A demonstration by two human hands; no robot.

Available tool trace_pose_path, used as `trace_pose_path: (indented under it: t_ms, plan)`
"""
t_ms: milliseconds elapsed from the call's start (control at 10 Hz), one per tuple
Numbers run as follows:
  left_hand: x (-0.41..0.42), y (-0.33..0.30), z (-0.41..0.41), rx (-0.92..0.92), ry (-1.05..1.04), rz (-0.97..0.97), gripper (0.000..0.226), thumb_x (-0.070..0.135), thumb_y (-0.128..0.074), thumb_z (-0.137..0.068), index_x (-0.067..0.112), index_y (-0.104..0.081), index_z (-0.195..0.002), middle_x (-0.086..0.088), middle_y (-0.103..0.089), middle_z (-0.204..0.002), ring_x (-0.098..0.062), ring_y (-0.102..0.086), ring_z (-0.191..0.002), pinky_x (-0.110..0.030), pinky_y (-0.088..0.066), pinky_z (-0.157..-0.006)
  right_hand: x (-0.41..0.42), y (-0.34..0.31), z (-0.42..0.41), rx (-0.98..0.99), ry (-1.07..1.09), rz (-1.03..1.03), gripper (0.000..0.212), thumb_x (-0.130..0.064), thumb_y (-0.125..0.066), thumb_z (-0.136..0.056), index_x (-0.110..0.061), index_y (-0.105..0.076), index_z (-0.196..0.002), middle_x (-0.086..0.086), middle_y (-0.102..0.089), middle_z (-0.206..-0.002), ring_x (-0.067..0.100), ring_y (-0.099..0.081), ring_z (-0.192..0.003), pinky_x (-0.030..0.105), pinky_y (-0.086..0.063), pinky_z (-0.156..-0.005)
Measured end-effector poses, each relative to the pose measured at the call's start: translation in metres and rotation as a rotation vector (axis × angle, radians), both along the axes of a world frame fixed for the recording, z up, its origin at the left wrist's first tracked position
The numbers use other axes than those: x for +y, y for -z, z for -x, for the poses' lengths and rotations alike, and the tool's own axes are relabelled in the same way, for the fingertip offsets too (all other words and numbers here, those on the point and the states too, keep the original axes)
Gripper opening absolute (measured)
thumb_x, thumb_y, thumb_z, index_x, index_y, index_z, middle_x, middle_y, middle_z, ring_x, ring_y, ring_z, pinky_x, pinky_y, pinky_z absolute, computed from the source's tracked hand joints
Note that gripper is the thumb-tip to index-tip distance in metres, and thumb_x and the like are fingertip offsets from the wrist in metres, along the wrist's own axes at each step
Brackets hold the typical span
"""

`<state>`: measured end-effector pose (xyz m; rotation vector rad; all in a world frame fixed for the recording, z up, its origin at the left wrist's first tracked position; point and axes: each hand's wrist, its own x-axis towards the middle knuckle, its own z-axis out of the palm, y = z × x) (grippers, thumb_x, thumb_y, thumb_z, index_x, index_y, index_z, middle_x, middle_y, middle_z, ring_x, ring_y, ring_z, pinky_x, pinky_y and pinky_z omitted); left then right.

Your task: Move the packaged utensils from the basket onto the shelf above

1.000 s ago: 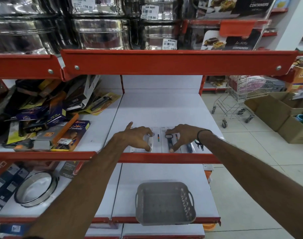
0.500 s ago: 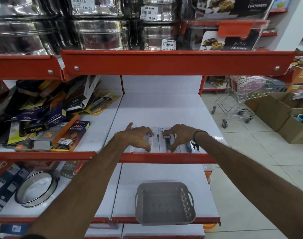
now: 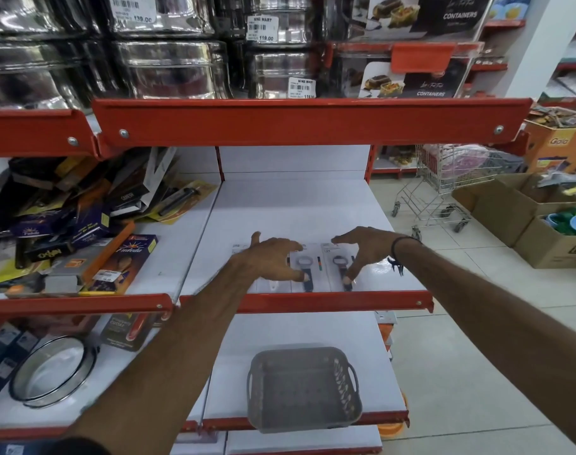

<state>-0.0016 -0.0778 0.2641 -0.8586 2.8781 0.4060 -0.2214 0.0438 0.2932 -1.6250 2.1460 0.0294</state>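
"NINE MART" and "119.00" are read on a white price sticker (image 3: pixel 263 28) on the stacked steel tins, far above the left hand (image 3: pixel 267 259). "139.00" is printed on another white sticker (image 3: pixel 133 8) further left. "CONTAINERS" is shown on black product sleeves (image 3: pixel 431 83) above the right hand (image 3: pixel 365 250). "Gala" is read on an orange carton (image 3: pixel 558 146) to its right.

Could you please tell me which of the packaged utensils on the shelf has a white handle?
The leftmost packaged utensil, mostly hidden beneath the left hand; the other two have dark handles.
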Motion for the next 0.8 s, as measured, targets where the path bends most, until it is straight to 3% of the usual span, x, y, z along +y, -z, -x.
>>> trace_pose_path:
  t_ms: [100,300,600,700,800]
  plan:
    - [0.001,0.01,0.001,0.029,-0.013,-0.005,0.081,0.077,-0.064,-0.066,0.034,-0.053,-0.134,0.008,-0.058,-0.139,-0.018,-0.053,-0.124,-0.048,-0.017,-0.11,0.007,0.008,0.008,0.035,-0.027,-0.055,0.102,-0.051,-0.088,-0.062,-0.029,-0.038,-0.149,-0.001,-0.032,-0.159,0.022,-0.028,-0.146,0.04,-0.021,-0.119]
    - [0.003,0.008,0.004,0.036,-0.025,-0.005,0.078,0.076,-0.066,-0.066,0.033,-0.054,-0.13,0.008,-0.059,-0.134,-0.017,-0.054,-0.121,-0.047,-0.017,-0.109,0.005,0.013,0.003,-0.032,-0.031,-0.012,0.098,-0.048,-0.089,-0.06,-0.029,-0.045,-0.145,-0.004,-0.039,-0.156,0.019,-0.033,-0.144,0.036,-0.025,-0.116]
    - [0.007,0.006,0.006,-0.011,-0.036,-0.009,0.08,0.072,-0.066,-0.071,0.029,-0.05,-0.136,0.006,-0.053,-0.144,-0.02,-0.051,-0.131,-0.056,-0.001,-0.119,0.007,0.008,-0.003,-0.028,-0.033,-0.008,0.096,-0.045,-0.089,-0.062,-0.026,-0.045,-0.145,-0.001,-0.04,-0.155,0.022,-0.035,-0.143,0.039,-0.026,-0.117]
    - [0.015,0.003,0.003,-0.01,-0.031,-0.037,0.08,0.067,-0.063,-0.078,0.028,-0.043,-0.145,0.004,-0.043,-0.155,-0.021,-0.042,-0.142,-0.06,0.01,-0.12,0.014,0.0,-0.013,-0.052,-0.012,0.036,0.096,-0.045,-0.09,-0.061,-0.022,-0.046,-0.144,0.001,-0.043,-0.153,0.025,-0.038,-0.141,0.039,-0.03,-0.114]
    - [0.017,0.008,-0.002,0.051,-0.044,-0.039,0.074,0.061,-0.056,-0.088,0.027,-0.036,-0.151,0.003,-0.033,-0.163,-0.019,-0.032,-0.148,-0.057,0.01,-0.121,0.018,0.0,-0.016,-0.07,0.033,0.171,0.087,-0.047,-0.087,-0.064,-0.024,-0.053,-0.14,0.0,-0.049,-0.149,0.024,-0.043,-0.137,0.04,-0.033,-0.112]
